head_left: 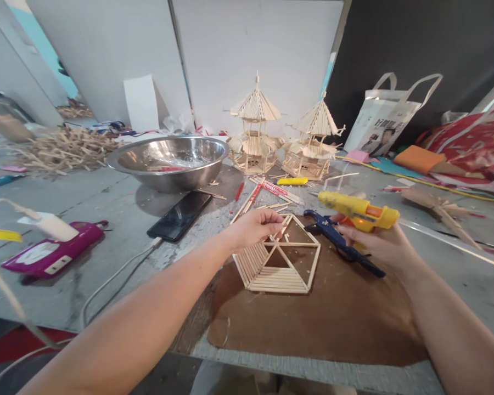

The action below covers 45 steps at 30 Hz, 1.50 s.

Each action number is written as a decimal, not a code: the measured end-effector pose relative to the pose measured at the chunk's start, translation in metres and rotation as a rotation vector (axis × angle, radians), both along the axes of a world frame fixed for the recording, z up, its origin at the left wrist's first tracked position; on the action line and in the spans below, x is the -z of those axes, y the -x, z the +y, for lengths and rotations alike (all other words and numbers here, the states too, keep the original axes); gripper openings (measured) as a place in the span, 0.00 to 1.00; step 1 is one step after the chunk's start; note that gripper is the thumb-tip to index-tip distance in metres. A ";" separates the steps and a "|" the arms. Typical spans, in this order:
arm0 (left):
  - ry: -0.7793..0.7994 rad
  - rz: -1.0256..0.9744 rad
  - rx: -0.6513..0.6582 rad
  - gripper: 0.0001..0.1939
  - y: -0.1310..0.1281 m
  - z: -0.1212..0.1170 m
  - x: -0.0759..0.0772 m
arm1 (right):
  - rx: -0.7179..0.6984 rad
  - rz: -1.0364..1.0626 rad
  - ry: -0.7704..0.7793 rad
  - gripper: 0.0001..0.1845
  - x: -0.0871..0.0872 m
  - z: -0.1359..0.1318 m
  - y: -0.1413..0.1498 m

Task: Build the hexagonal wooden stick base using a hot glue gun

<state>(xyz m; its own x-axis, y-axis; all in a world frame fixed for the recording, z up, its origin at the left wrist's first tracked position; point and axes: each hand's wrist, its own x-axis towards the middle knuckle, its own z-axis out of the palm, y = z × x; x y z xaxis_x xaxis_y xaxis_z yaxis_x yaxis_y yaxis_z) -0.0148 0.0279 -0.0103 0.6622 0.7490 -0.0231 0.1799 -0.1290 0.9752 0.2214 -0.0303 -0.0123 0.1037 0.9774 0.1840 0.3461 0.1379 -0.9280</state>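
Note:
My left hand (263,226) is closed in a pinch over the upper part of a hexagonal frame of thin wooden sticks (278,277); the pinched fingertips seem to hold a thin stick, mostly hidden. Rows of sticks fill the frame's left and lower sections, while sections at the right and top are unfilled. The frame rests on a brown board (313,323). In my right hand (364,238) is a yellow glue gun (349,210), its nozzle pointing left above the board. A dark blue hand tool (340,238) lies right beside and below that hand.
Two stick pagodas (256,129) stand behind a yellow-handled cutter (292,181) and loose sticks. Leftward are a steel bowl (168,159), a phone (180,215), a purple power strip (57,249), cables and a stick pile (69,151). A white bag (385,123) stands back right.

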 end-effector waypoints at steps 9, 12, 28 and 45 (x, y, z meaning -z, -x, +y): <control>-0.038 0.052 -0.061 0.11 0.000 -0.001 -0.002 | -0.157 0.070 0.082 0.13 0.009 -0.002 0.008; -0.048 0.070 -0.072 0.11 0.000 -0.001 -0.003 | -0.166 0.085 0.065 0.12 0.010 -0.002 0.009; -0.044 0.043 -0.043 0.08 -0.001 -0.003 -0.005 | -0.149 0.110 0.045 0.10 0.009 -0.002 0.009; -0.031 0.033 -0.043 0.09 -0.001 -0.003 -0.003 | -0.113 0.089 0.084 0.14 0.010 -0.003 0.007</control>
